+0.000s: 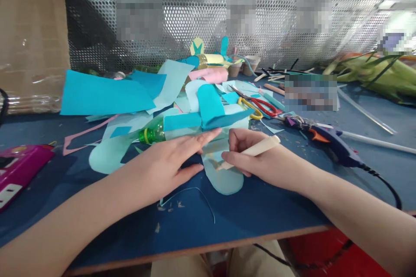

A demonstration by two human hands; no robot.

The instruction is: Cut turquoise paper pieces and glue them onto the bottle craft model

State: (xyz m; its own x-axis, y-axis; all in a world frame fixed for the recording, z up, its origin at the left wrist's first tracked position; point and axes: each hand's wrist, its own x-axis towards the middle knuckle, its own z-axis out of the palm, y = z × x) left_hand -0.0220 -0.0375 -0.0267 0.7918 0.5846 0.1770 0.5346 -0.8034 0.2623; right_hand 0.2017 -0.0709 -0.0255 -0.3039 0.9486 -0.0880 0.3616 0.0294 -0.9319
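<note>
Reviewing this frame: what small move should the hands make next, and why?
Probably draw a short stroke with the pale marker on the light blue flap: the right hand grips the marker, its tip angled down at the flap, while the left hand lies over the paper-wrapped bottle, perhaps steadying it.

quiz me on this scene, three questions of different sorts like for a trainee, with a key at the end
1. What does the right hand hold?
A) scissors
B) a pen
C) a paper cup

2. True or false: the glue gun lies to the right of the green bottle in the picture.

3. Fill in the blank: the hand nearer the bottle's green neck is the ____ one.

Key: 1. B; 2. True; 3. left
</note>
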